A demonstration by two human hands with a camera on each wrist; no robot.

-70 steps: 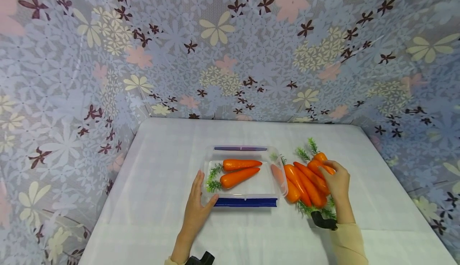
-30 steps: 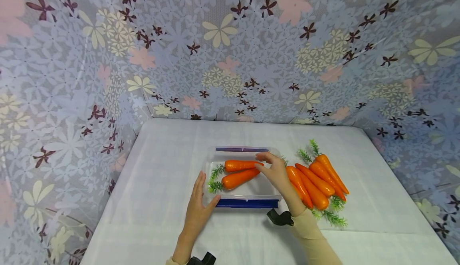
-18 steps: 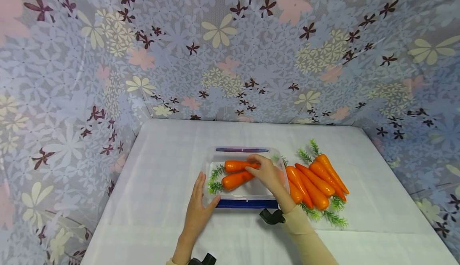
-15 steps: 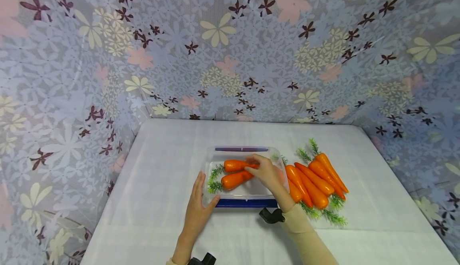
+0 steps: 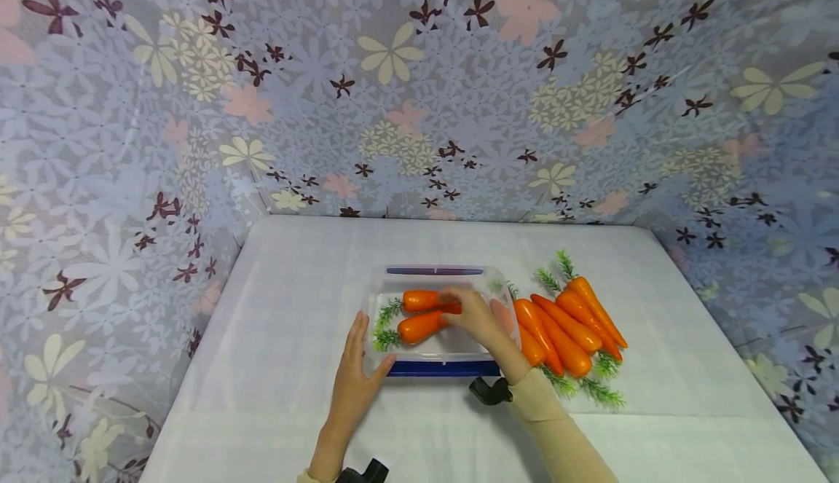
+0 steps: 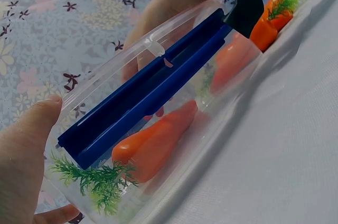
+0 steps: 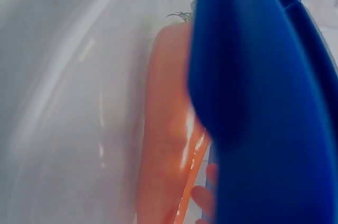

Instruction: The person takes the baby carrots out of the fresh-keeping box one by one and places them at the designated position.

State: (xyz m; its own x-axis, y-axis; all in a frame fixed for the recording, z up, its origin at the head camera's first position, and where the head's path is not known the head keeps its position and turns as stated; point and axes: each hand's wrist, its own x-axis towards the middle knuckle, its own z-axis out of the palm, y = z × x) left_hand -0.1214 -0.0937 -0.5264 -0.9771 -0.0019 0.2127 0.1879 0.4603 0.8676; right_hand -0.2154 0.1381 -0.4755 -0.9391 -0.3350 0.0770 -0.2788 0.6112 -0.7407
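Head view shows left hand (image 5: 355, 376) spread against box (image 5: 443, 368), right hand (image 5: 475, 315) at carrots (image 5: 419, 326), grip unclear; right wrist view, just fingertips (image 7: 203, 199).

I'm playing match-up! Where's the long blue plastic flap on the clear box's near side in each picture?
Head: long blue plastic flap, below centre.
Left wrist: flap, slanting across the middle.
Right wrist: flap, big, along the right.
Shared landmark: the orange, green-leafed carrot nearest the flap inside the clear plastic box.

We see a box (image 5: 419, 358) on the worktop (image 5: 301, 272) before the backdrop (image 5: 419, 119), two carrots (image 5: 416, 328) side by side in it, leaves (image 5: 388, 339) left. Our left grip (image 5: 353, 379) is at the box's left end, our right grip (image 5: 477, 315) over those carrots' tips, loose carrots (image 5: 566, 352) just right of the box.
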